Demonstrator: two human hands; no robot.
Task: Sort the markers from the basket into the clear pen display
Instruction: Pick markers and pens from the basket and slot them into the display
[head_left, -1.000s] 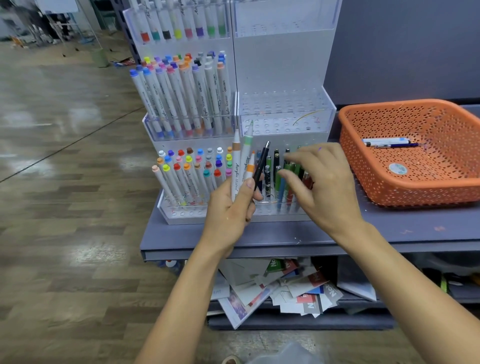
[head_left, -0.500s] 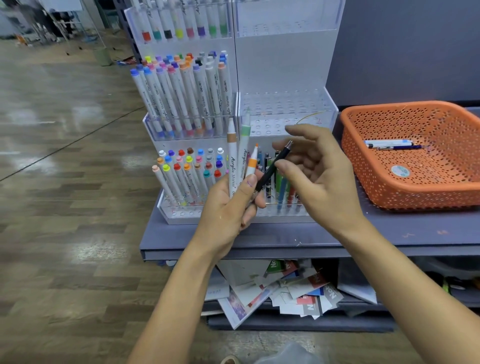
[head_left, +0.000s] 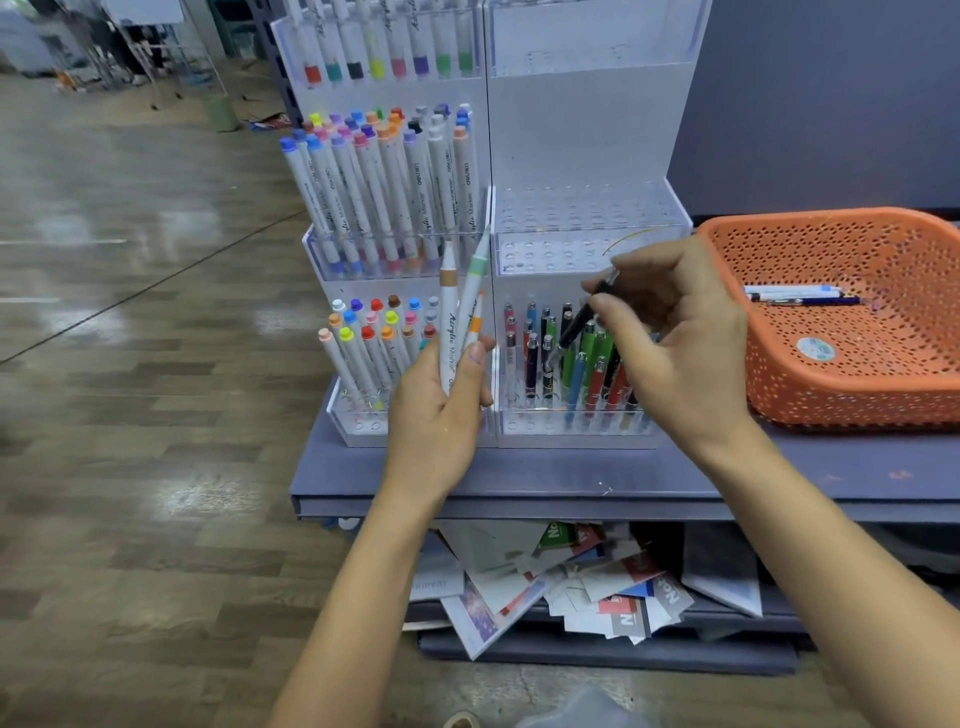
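White, colour-banded acrylic markers (head_left: 448, 338)

even bright light, glare on floor (head_left: 104, 228), edges bowed.

The left grip (head_left: 441, 415) and right grip (head_left: 680, 338) are bare hands, and the forearms (head_left: 363, 597) run bare to the lower edge of the view. The left thumbnail (head_left: 474, 355) is cut short (and plain). At the bottom edge shows a grey fold of cloth (head_left: 582, 706); whether it is the person's garment cannot be told.
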